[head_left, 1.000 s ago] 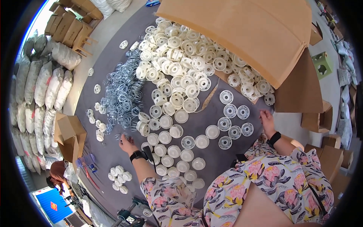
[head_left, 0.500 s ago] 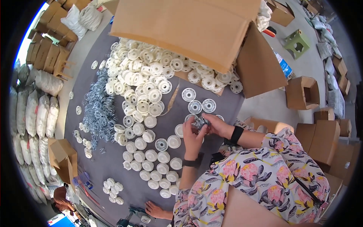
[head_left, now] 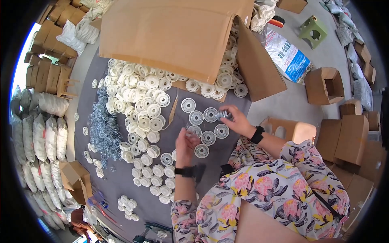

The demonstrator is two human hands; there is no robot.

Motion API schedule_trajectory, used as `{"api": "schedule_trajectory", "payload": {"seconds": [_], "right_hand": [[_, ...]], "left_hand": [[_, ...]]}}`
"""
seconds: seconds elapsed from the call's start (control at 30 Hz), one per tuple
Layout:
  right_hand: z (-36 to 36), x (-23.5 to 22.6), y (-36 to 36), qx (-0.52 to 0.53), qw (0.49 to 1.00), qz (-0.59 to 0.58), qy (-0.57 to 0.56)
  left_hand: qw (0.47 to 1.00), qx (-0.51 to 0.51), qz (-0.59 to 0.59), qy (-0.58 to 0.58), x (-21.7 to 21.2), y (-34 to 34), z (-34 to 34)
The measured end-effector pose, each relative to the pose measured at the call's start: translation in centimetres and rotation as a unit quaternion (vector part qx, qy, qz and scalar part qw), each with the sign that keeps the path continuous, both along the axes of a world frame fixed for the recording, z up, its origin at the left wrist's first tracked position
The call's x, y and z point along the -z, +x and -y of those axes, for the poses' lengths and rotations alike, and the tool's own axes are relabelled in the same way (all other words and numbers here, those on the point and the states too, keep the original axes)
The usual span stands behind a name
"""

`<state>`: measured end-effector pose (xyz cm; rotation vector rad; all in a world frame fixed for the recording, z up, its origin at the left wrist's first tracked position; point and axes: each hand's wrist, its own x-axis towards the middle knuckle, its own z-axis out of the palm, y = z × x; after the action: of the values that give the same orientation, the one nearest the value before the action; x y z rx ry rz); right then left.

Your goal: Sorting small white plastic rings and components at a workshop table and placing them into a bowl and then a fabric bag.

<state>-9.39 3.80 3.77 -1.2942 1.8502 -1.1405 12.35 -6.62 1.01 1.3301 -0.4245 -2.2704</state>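
Observation:
My right hand is closed around a small clump of shiny grey wire springs. My left hand is apart from it, lower and to the left, over the table beside the loose wheel-shaped discs. Motion smears its fingers, so their grip does not show. Around both hands lie several round white discs with grey metallic rings showing inside, set out separately. Left of my left hand, rows of white capped round pieces are gathered close together.
A large pile of white discs spills from a tipped cardboard box. A heap of springs lies left on the grey table. A small clamp-like device stands at the near edge. Another person is at lower left.
My hands have separated: the left moved left and down, the right kept the springs. The view shifted, and another person's hand by the near-edge device is out of sight.

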Motion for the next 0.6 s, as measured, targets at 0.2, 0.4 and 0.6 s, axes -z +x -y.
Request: {"api": "schedule_trajectory", "payload": {"seconds": [0.2,0.4,0.6], "right_hand": [[-1.0,2.6,-0.5,0.046,0.987,0.155,0.020],[-0.9,4.1,-1.4,0.062,0.974,0.210,0.052],[-0.2,6.1,-3.5,0.135,0.906,0.382,0.123]], "left_hand": [[0.699,0.147,0.378,-0.589,1.5,-4.7,6.2],[0.552,0.291,0.434,-0.650,4.9,-5.7,8.3],[0.514,0.367,0.420,-0.651,3.0,-2.5,4.7]]}}
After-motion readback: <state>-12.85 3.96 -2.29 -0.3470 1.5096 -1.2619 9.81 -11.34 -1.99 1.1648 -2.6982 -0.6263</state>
